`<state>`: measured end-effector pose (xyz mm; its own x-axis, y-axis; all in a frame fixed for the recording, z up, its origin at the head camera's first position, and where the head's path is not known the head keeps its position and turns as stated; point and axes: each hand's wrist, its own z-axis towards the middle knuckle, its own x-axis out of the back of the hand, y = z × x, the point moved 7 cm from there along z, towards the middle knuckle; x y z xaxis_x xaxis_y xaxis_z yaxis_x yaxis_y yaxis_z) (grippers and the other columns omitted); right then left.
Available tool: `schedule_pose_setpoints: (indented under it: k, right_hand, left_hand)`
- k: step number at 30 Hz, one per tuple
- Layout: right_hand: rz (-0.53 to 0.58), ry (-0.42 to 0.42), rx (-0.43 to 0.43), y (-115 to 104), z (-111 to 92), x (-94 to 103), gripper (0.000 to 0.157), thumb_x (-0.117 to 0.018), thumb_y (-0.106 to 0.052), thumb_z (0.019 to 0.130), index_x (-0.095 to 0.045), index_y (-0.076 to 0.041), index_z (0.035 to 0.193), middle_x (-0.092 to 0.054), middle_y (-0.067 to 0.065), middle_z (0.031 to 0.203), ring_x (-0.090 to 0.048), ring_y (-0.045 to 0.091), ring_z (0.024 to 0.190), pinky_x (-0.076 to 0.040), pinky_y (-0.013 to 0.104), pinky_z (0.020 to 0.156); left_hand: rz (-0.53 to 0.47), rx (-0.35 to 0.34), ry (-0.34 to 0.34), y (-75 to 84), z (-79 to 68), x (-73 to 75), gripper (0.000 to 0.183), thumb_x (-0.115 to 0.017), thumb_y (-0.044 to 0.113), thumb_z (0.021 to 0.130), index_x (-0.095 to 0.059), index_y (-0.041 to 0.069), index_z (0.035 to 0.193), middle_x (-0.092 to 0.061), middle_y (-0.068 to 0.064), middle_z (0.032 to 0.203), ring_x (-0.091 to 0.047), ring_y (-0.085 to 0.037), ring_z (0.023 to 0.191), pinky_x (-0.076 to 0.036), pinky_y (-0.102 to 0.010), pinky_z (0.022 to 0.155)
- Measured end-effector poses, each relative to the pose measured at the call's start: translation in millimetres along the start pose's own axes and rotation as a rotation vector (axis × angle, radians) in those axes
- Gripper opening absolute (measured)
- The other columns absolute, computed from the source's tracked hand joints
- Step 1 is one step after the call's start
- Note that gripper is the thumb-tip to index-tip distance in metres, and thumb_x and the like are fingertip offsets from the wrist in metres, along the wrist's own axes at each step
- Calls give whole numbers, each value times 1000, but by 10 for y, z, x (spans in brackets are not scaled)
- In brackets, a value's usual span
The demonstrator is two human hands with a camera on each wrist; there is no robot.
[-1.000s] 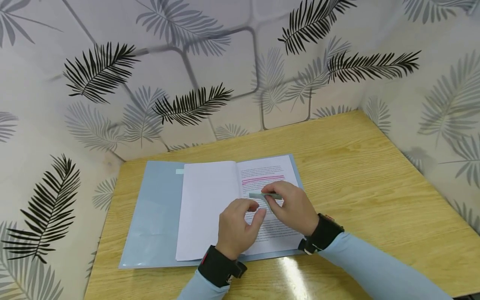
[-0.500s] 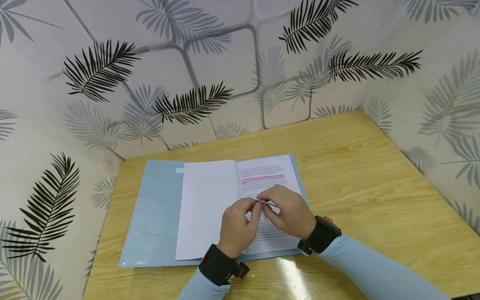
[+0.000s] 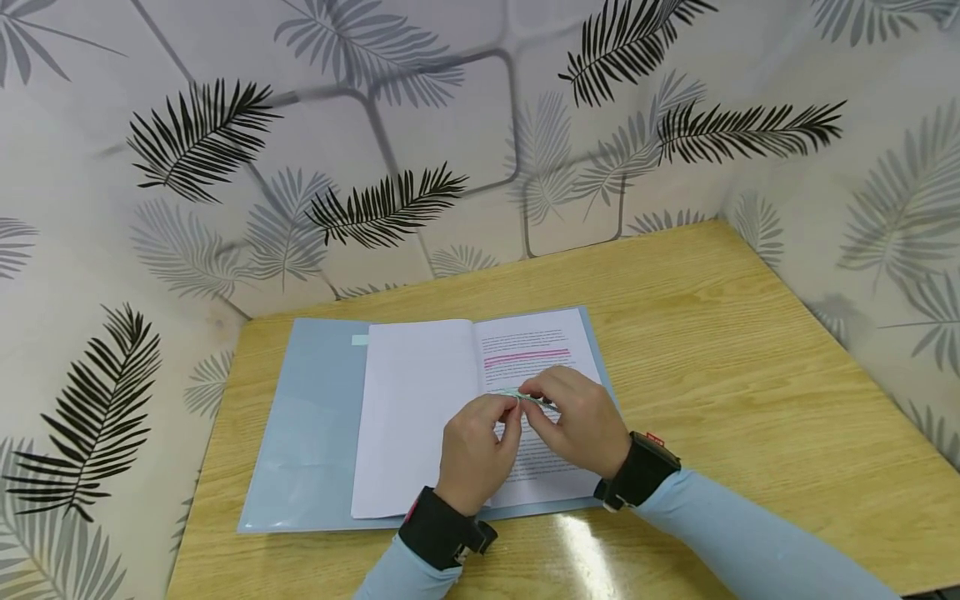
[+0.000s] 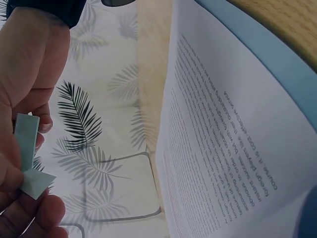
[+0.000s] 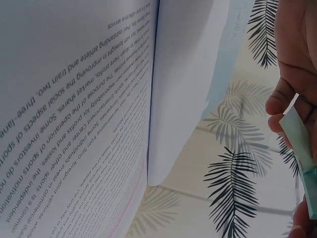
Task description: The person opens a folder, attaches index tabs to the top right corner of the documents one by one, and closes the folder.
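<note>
Matt paper strip (image 4: 26, 141), glossy tabletop (image 3: 750, 375)

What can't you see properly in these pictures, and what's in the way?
Printed text, head view: too small to read.
Some lines of it, head view: the right hand and left hand cover them.
Part of the green strip, left wrist view: fingers cover it.
Faint marks near the top, right wrist view: too blurred to read.
Rest of both sleeves, head view: cut off by the bottom edge.
</note>
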<state>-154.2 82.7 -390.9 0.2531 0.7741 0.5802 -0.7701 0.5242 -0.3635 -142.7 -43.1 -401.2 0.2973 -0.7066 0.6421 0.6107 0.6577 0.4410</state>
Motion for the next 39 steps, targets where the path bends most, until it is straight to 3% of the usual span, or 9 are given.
schedule_pose_setpoints:
  k: [15,39]
  right_hand:
    - [0,33,-46,82,9,35,6,-62,-9,87,-68,-7,87,-63,0,78,-57,12,66,-48,25,59]
    - [8,79,-90,149,12,98,4,-66,-6,82,-69,-7,85,-66,1,78,-59,9,69,-50,27,60]
  left_hand:
    - [28,17,5,-10,-19,11,7,-63,12,91,-69,8,89,-69,1,81,-61,-6,68,-50,-18,62]
    - [41,50,3,-59,-80,47,9,-63,13,91,-69,8,89,-68,1,79,-60,-7,68,-50,-20,62]
